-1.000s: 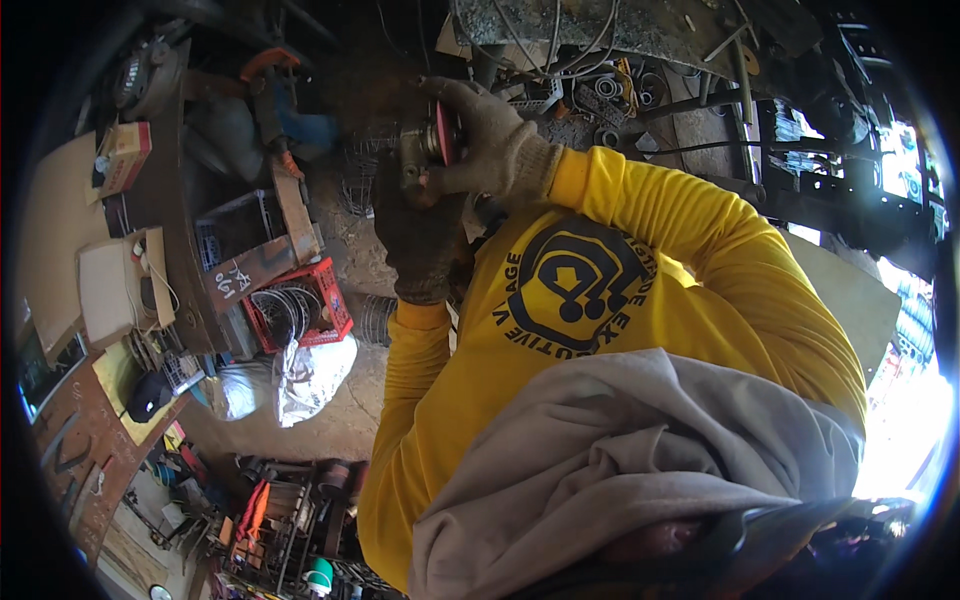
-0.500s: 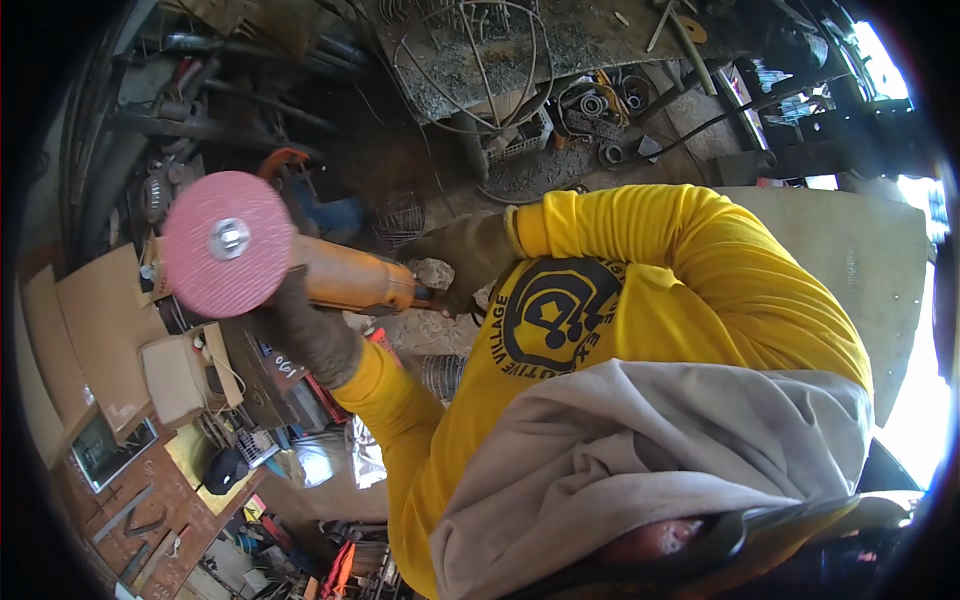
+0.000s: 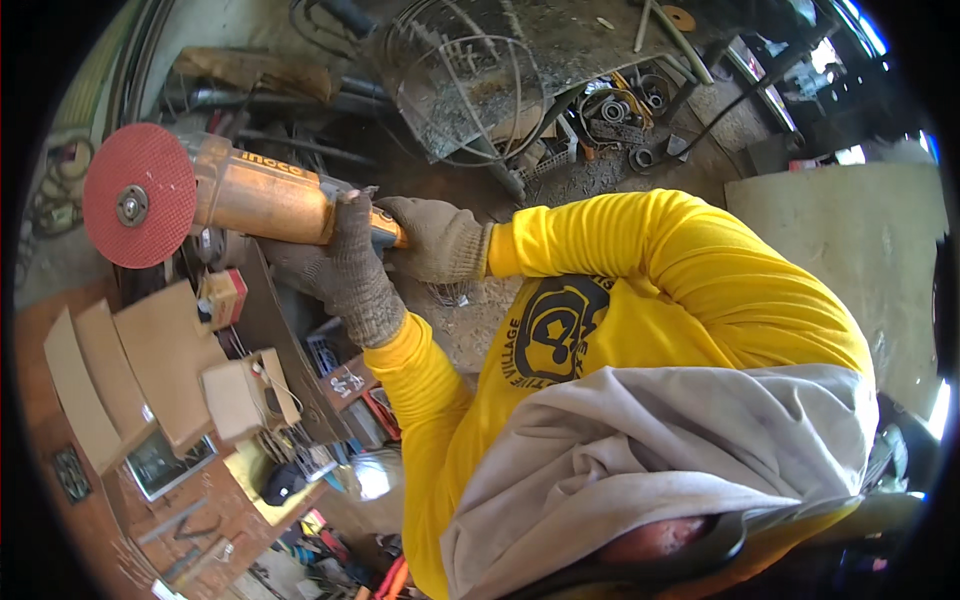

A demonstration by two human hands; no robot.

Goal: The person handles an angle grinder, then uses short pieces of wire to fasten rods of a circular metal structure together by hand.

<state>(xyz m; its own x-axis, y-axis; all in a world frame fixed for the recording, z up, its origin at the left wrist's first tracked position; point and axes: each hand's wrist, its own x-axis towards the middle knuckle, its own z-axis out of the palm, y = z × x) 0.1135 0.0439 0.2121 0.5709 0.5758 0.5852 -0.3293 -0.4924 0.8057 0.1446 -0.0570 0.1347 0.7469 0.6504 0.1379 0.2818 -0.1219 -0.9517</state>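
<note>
Head view: angle grinder (image 3: 265, 195) held up at the left of the frame, apparently clear of any surface, with the red disc (image 3: 140, 195) outermost, flat face toward the camera. Left hand (image 3: 358, 270), gloved, curled narrow around the rear part of the casing; right hand (image 3: 437, 240), also gloved, wrapped around the slim back end, just behind the left. Cannot tell the firmness of either hold, nor any contact with a switch.

For good handling, in judgement: hold with both hands, wrists in line with the casing, elbows close in, so as to resist twist from the disc end. Given both hands toward the rear, expect a front-heavy feel; probably better to set the left hand farther forward, yet well away from the rim. No guard distinguishable around the disc, so treat the whole edge as exposed. Impossible to tell from a single still whether spinning or at rest; safest to assume spinning. Point the disc outward, away from the chest, as now.

Mind the loose gray cloth (image 3: 660, 430) and the yellow sleeves (image 3: 630, 235): well apart from the disc here, but likely to snag if slack. Watch also for the cardboard (image 3: 170, 350) near the disc and the cluttered table (image 3: 580, 50) beyond.
</note>
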